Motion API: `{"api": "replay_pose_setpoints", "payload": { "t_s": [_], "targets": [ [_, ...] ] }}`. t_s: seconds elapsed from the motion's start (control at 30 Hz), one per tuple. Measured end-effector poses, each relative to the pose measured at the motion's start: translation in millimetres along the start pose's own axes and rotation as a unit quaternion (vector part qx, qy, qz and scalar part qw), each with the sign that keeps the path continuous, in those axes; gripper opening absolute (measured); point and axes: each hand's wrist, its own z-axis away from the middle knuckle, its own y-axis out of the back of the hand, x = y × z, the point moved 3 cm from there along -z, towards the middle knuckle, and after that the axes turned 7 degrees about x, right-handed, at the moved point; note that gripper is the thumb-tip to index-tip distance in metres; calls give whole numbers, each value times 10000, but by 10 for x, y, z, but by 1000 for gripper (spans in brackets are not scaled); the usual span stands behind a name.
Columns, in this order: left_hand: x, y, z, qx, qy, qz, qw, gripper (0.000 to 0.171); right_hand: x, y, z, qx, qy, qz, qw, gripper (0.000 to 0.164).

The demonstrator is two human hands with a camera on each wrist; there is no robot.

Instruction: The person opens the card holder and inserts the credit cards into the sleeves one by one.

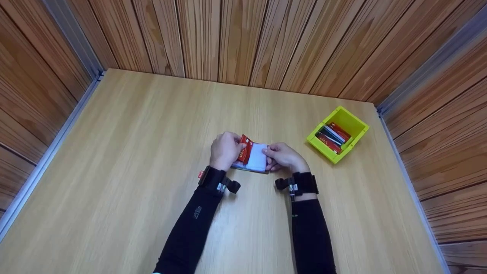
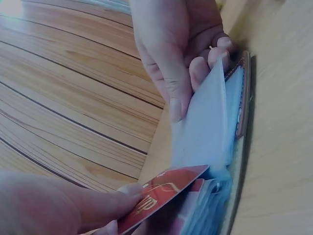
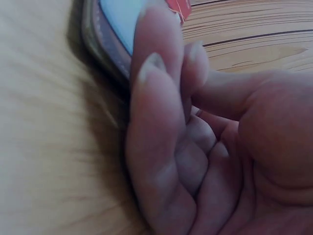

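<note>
A card holder (image 1: 249, 168) with clear plastic sleeves lies open on the table, its stitched brown cover (image 2: 245, 93) flat underneath. My left hand (image 1: 222, 151) pinches a red card (image 1: 245, 150) with gold "VIP" lettering between thumb and fingers. The card is tilted over the stack of sleeves (image 2: 208, 200); whether its far edge is inside one, I cannot tell. On the right side, my right hand (image 1: 285, 156) pinches the outer edge of a whitish sleeve (image 1: 258, 158), lifting it off the cover. In the right wrist view, curled fingers (image 3: 156, 107) hide most of the holder.
To the right stands a yellow bin (image 1: 359, 133) holding several cards (image 1: 330, 142), some red and some dark or white. Wood-plank walls (image 1: 239, 42) enclose the table (image 1: 152, 125) at the back and both sides.
</note>
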Motion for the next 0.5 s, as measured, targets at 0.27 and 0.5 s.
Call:
{"api": "replay_pose_setpoints", "payload": {
  "t_s": [0.27, 0.5],
  "targets": [
    [45, -23, -5, -454, 299, 343, 9979, 24, -22, 47, -18, 75, -60, -89, 9999, 27],
    [-13, -22, 29, -518, 261, 414, 9975, 14, 32, -12, -29, 50, -150, -255, 9996, 28]
  ]
}}
